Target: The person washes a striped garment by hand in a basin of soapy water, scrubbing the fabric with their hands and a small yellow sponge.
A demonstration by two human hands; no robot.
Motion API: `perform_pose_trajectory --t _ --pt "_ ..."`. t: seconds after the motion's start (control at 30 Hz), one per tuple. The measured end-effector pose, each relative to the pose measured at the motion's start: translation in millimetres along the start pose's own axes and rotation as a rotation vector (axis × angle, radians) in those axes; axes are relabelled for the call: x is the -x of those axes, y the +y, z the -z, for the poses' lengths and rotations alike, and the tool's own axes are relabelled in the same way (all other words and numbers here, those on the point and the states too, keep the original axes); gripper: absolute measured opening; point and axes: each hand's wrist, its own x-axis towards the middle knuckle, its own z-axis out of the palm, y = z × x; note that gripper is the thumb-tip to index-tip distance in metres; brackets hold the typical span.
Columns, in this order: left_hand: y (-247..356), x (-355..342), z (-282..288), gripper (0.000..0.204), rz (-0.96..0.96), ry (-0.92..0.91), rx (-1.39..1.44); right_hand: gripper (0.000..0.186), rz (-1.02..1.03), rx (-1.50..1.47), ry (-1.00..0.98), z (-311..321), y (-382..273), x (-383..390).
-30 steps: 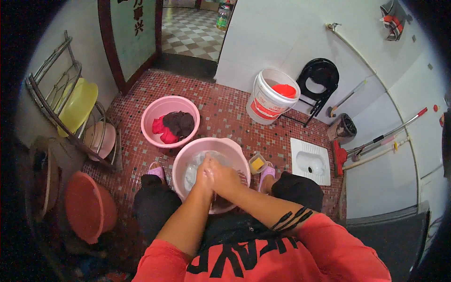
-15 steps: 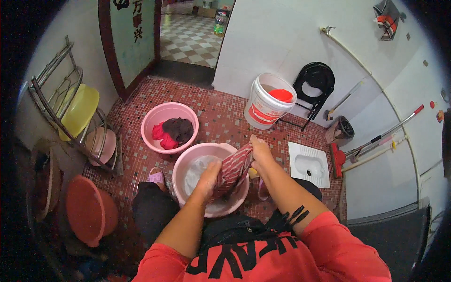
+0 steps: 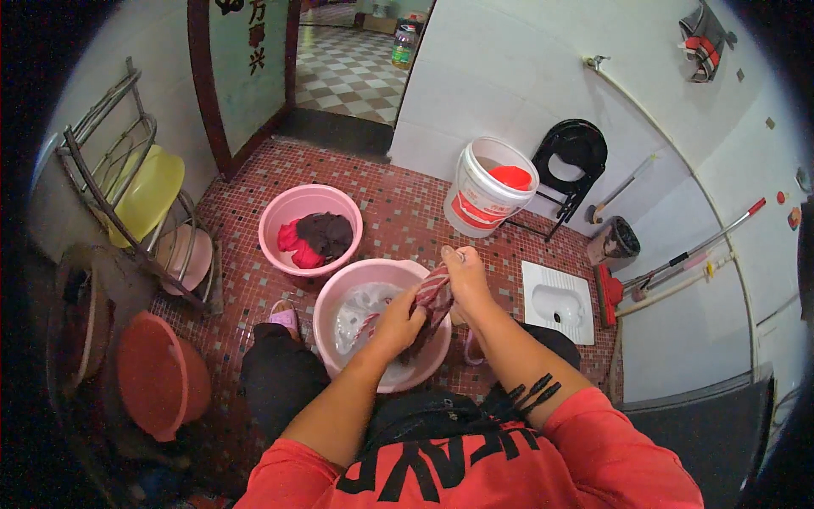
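Observation:
My left hand (image 3: 398, 318) and my right hand (image 3: 465, 276) both grip a red-and-white striped wet cloth (image 3: 432, 294), fingers wrapped round it. The cloth hangs down over a pale pink basin (image 3: 329, 312) of soapy water between my feet. My right hand is higher, above the basin's rim at the right; my left is lower, over the middle of the basin. Just beyond, a smaller pink tub (image 3: 271, 219) holds red clothing (image 3: 305, 255) and dark clothing (image 3: 329, 229).
A white bucket (image 3: 479, 207) and black folding chair (image 3: 585, 144) stand by the back wall. At right are a squat toilet (image 3: 585, 327), bin (image 3: 615, 246) and mops (image 3: 610, 297). A rack (image 3: 110, 127) with basins and a red basin (image 3: 170, 382) are at left. The doorway (image 3: 339, 68) is behind.
A second ago my hands were together low in the basin; they have lifted the striped cloth and spread apart, right hand higher. Since half a second ago the left hand has moved slightly right.

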Motion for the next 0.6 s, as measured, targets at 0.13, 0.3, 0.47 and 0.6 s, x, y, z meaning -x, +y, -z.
perform_pose_trajectory --t 0.13,0.3,0.47,0.6 --pt "-12.8 1.5 9.4 0.031 0.125 -0.064 -0.048 0.020 -0.030 -0.044 -0.090 8.7 10.9 -1.4" --pt "10.8 4.3 12.1 0.031 0.265 -0.162 0.193 0.020 -0.058 -0.092 -0.054 8.1 8.6 2.1" --pt "-8.2 13.3 -1.5 0.028 0.111 0.030 0.302 0.022 -0.168 -0.276 -0.033 13.0 9.5 -6.1" --pt "4.5 13.6 1.1 0.024 -0.117 -0.027 -0.119 0.024 -0.183 -0.298 0.006 15.4 8.1 -3.1"
